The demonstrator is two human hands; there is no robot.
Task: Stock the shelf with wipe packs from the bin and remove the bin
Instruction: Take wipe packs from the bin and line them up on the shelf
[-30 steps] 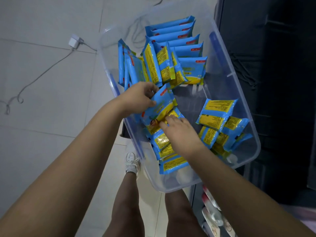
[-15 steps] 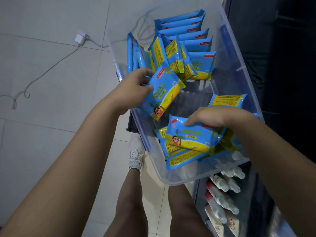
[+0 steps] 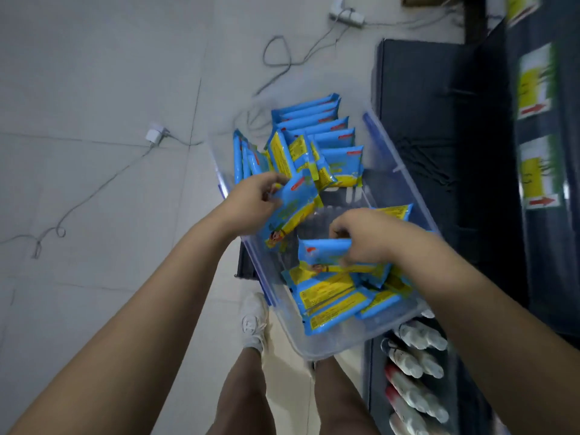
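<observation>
A clear plastic bin (image 3: 317, 346) stands below me, holding several blue and yellow wipe packs. A row of them stands upright at its far end (image 3: 317, 127), and more lie flat at the near end (image 3: 332, 302). My left hand (image 3: 251, 205) grips one wipe pack (image 3: 293, 211), tilted above the bin's left side. My right hand (image 3: 361, 237) pinches the top edge of another wipe pack (image 3: 320, 255) over the near pile. The dark shelf (image 3: 439, 152) runs along the right.
White bottles (image 3: 414, 365) lie in rows on a lower shelf level at the bottom right. Green and yellow boxes (image 3: 533, 86) stand on the shelf at far right. Cables and a white plug (image 3: 153, 135) lie on the tiled floor. My legs and a white shoe (image 3: 254, 321) are beside the bin.
The camera has tilted up, showing more of the shelf and floor. Each hand has picked a pack from the bin's near pile and lifted it; both packs are held above the pile.
</observation>
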